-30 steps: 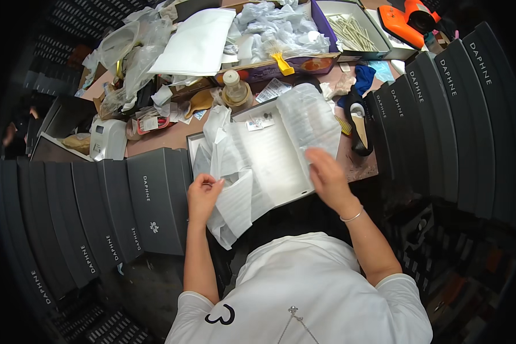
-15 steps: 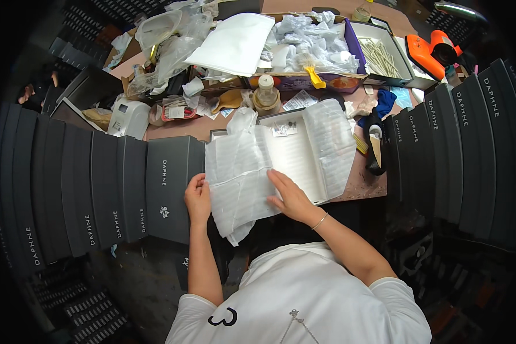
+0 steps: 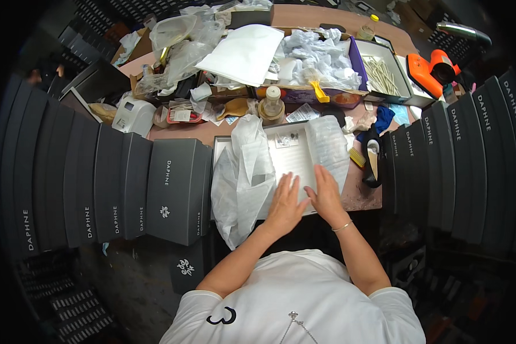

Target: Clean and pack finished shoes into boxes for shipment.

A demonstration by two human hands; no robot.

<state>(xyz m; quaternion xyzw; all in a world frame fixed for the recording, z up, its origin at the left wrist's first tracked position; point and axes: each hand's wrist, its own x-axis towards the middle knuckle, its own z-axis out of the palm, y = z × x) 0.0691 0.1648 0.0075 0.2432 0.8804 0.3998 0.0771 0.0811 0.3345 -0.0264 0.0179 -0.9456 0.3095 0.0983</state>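
An open shoe box [image 3: 290, 160], white inside, lies on the table in front of me. White tissue paper [image 3: 242, 178] is folded out over its left side and hangs past the near edge. Another tissue flap [image 3: 330, 144] drapes over the right side. Near the far end of the box rests a small clear packet [image 3: 286, 140]. My left hand [image 3: 285, 203] is over the box's near part, fingers apart, holding nothing. Beside it my right hand [image 3: 327, 196] is also open, at the near right edge by the flap; whether either hand touches the box I cannot tell.
Stacks of dark grey shoe boxes flank me on the left [image 3: 178, 183] and right [image 3: 436, 155]. Behind stand a carton of crumpled paper [image 3: 318, 57], a tray of thin sticks [image 3: 381, 74] and a glass bottle [image 3: 271, 106]. A black shoe [image 3: 371, 163] lies at the right.
Both hands have let go of the tissue on the left, which is now folded back and bunched leftward. My left hand has moved right, over the box, and my right hand has shifted right.
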